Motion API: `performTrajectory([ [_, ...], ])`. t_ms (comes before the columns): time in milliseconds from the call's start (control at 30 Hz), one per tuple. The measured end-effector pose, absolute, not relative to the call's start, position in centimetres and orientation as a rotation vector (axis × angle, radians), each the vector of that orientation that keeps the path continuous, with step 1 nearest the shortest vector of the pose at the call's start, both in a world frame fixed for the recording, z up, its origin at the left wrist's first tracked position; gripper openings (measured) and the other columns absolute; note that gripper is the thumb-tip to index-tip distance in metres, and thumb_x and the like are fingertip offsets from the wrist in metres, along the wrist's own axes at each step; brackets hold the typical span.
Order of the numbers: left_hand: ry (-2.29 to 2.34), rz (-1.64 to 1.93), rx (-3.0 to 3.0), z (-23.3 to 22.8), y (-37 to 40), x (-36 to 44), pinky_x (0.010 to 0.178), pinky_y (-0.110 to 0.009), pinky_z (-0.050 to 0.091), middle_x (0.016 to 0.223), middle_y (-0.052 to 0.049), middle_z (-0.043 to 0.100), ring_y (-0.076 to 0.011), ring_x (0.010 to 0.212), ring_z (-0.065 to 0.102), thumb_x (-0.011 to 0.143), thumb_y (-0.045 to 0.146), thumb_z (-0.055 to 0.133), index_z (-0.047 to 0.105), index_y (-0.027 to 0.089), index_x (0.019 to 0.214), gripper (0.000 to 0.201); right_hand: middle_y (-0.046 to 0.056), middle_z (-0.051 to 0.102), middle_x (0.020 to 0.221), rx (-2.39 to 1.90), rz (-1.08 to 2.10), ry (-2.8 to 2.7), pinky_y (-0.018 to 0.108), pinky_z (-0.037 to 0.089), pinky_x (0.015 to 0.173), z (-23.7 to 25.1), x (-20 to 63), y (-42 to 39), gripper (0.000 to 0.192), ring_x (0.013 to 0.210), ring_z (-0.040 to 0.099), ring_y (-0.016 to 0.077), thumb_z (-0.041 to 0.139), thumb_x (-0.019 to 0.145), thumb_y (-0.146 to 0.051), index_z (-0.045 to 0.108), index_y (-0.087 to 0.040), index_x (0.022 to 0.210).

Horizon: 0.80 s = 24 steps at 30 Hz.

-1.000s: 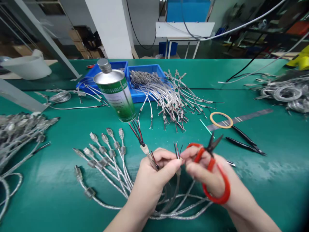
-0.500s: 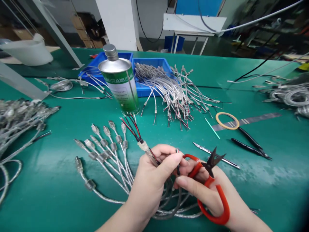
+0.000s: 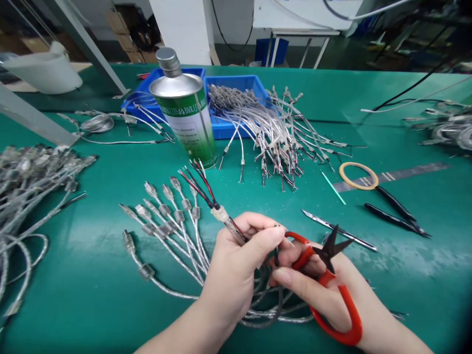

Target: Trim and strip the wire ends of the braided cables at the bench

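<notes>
My left hand is closed around a clear-jacketed cable, whose red, black and white wire ends stick out up and to the left. Its thumb and forefinger also pinch the tip of a dark grey cable. Red-handled scissors hang on my right hand, their blades spread and pointing away from the cables. With thumb and fingers, that hand grips the dark cable just below the left fingertips. Behind the left wrist, several silver braided cables with plugs fan out on the table.
A green-and-white metal can stands before blue bins, one heaped with cables. To the right lie a craft knife, black-handled pliers and a tan ring. More cables are piled at left on the green table.
The camera view has shifted slightly, so the scene sits a little differently in frame. Both hands keep the same holds, with the scissors still hanging on the right hand.
</notes>
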State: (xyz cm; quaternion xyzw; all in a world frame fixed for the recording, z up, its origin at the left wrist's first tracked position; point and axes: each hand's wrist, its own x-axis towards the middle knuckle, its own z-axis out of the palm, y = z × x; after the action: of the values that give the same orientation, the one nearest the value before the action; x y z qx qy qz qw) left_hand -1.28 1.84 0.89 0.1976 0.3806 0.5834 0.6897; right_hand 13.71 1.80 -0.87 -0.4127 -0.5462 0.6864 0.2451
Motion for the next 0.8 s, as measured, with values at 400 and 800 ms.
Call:
performTrajectory([
  [400,0.881,1.294,0.411,0.95,1.76,-1.30,0.039,-0.013,0.035,0.060,0.002,0.065,-0.0046,0.045,0.051,0.074,0.016,0.070,0.063,0.017,0.070,0.008,-0.001,0.049,0.081,-1.142,1.887,-1.578,0.024,0.039,0.064,-0.76,14.06,1.81,0.020,0.076,0.047,0.0144,0.056,0.091,-0.040,0.052,-0.021,0.086],
  [800,0.963,1.190,0.501,0.96,1.99,-1.51,0.048,-0.016,0.029,0.070,0.005,0.052,-0.0042,0.054,0.037,0.082,0.026,0.063,0.061,0.019,0.092,0.013,-0.005,0.050,0.069,-1.156,1.656,-1.430,0.021,0.041,0.058,-0.50,13.66,2.66,0.022,0.063,0.046,0.0108,0.066,0.085,-0.040,0.053,-0.022,0.082],
])
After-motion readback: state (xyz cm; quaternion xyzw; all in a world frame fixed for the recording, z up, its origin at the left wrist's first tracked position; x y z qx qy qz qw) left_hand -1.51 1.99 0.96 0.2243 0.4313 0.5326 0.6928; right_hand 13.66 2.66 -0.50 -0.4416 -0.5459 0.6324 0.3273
